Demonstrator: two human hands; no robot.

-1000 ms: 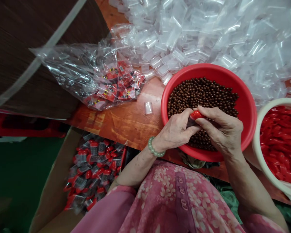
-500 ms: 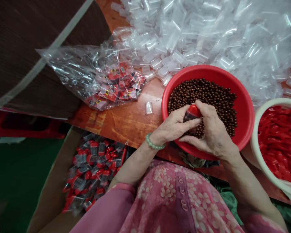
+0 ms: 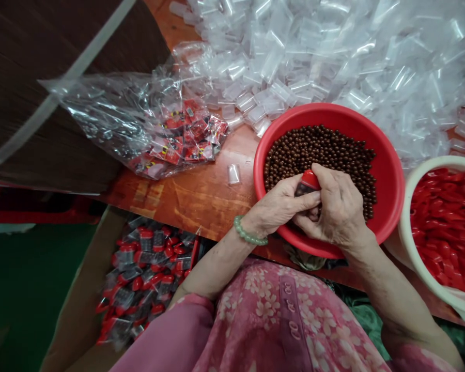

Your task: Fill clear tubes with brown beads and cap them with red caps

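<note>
Above a red basin (image 3: 387, 191) of small round brown balls (image 3: 321, 150), both my hands close around a small clear plastic container with a red cap (image 3: 309, 182). My left hand (image 3: 281, 204), with a green bead bracelet at the wrist, grips its left side, thumb across the front. From the right, my right hand (image 3: 339, 206) wraps it, index finger by the red cap. Dark contents show through its clear wall; its lower part is hidden by my fingers. A lone clear plastic case (image 3: 234, 174) stands on the wooden table (image 3: 201, 201) left of the basin.
Clear plastic cases (image 3: 313, 51) lie heaped along the back. A transparent bag (image 3: 112, 108) with red printed packets (image 3: 186, 134) lies at left. A white bucket (image 3: 408, 227) of red caps (image 3: 445, 227) is at right. Below left, a cardboard box (image 3: 75, 294) holds several red-capped containers (image 3: 147, 274).
My right hand has closed in more tightly around the red-capped container, its fingers now curled under. The view has shifted slightly; the container stays over the basin.
</note>
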